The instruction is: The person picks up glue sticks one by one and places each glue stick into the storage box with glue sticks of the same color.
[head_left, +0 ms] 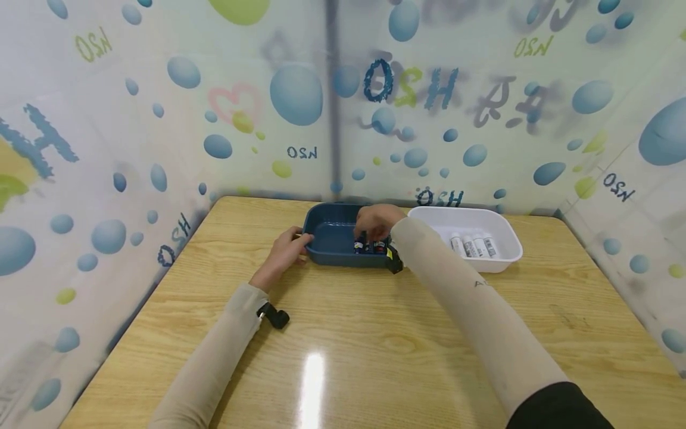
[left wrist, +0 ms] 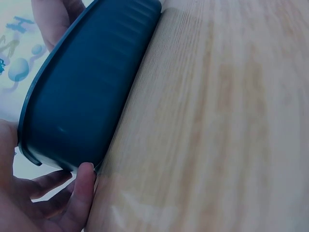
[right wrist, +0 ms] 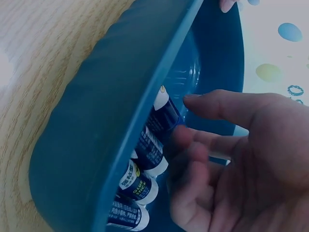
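A dark blue plastic bin (head_left: 329, 260) stands near the back of the table. My left hand (head_left: 284, 253) grips its left end, thumb at the rim and fingers against the outer wall in the left wrist view. Several dark blue glue sticks (right wrist: 141, 186) with white ends lie side by side along the bin's near wall. Inside the bin, my right hand (right wrist: 236, 150) is at the end of one glue stick (right wrist: 166, 116), its thumb apart from its loosely bent fingers. Nothing shows held between them. The fingers hide part of the bin's floor.
A white bin (head_left: 506, 250) stands just right of the blue one, with several white tubes (head_left: 478, 246) lying inside. My right forearm passes in front of its left part. Behind both bins hangs a patterned curtain (head_left: 300, 149). The wooden table (head_left: 348, 333) extends toward me.
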`<control>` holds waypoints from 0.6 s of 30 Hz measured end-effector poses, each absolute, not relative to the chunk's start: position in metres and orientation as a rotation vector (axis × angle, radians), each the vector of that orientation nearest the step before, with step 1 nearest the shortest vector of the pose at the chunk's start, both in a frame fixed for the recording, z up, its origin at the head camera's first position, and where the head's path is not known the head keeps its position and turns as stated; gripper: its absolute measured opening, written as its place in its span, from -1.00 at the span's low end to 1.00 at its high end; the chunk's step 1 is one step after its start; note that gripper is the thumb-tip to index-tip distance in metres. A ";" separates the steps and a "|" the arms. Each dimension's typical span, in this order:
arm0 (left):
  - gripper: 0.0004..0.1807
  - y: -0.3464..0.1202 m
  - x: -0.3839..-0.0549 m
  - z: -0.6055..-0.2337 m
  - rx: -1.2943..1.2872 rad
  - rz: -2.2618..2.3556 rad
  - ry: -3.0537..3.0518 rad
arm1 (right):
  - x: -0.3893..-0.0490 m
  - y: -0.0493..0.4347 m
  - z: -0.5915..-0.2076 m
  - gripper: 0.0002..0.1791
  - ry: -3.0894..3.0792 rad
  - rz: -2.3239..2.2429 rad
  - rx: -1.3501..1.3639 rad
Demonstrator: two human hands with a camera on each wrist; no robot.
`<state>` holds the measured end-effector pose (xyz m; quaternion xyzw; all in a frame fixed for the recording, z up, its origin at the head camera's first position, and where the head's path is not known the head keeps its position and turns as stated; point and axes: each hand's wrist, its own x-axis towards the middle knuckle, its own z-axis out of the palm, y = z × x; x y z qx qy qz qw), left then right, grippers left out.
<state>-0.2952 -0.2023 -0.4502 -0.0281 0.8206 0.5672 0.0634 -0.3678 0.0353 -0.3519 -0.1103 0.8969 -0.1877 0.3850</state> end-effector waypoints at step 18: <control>-0.43 -0.203 -0.297 -0.450 -0.085 1.706 2.477 | -0.370 0.057 -0.350 -0.44 2.298 -0.437 -0.386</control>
